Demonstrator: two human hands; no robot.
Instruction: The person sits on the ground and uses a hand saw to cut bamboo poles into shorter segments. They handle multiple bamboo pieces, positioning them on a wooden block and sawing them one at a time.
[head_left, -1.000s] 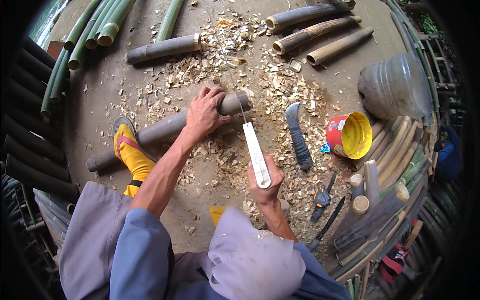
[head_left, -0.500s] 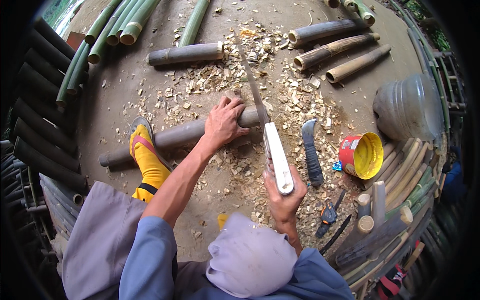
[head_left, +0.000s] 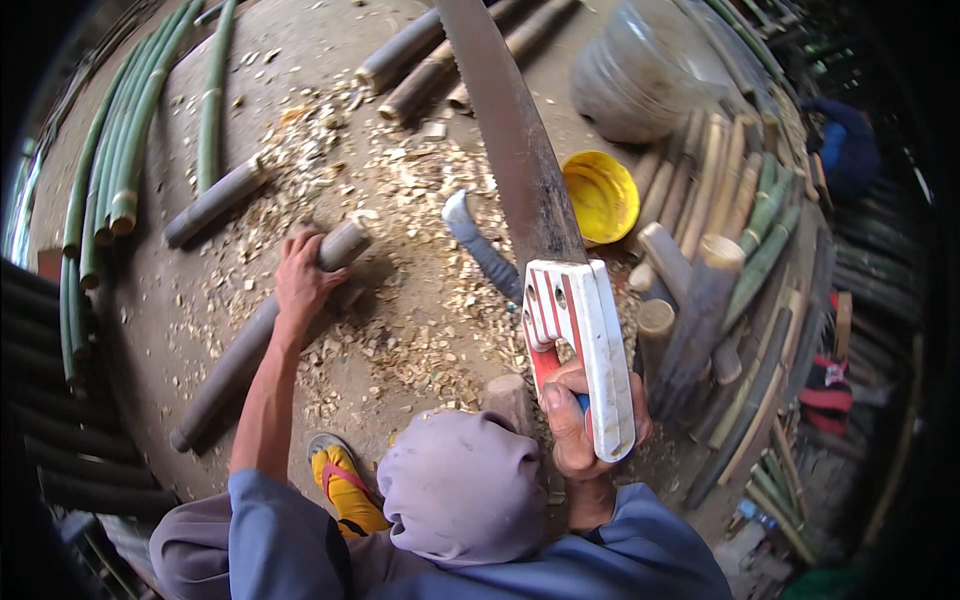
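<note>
My left hand (head_left: 308, 275) is wrapped over a thick grey-brown bamboo pole (head_left: 235, 365), close to its cut upper right end. The pole lies aslant over the chip-strewn ground. In my right hand (head_left: 590, 420) is a handsaw (head_left: 525, 180), gripped by its white and red handle. Its broad, dark-stained blade points up and away, well apart from the pole. A hooked knife (head_left: 485, 250) with a dark wrapped handle lies on the ground just left of the saw, partly hidden by it.
Wood chips (head_left: 400, 200) cover the middle ground. A short bamboo piece (head_left: 215, 200) and green poles (head_left: 140, 150) lie at the far left. Right of the saw are a yellow container (head_left: 600, 200), a clear plastic vessel (head_left: 640, 80) and stacked bamboo (head_left: 715, 270). My sandalled foot (head_left: 345, 475) is near.
The saw has come off the pole and swung up to the right. My foot has left the pole and stands nearer. The view has turned right; my left hand still grips the pole.
</note>
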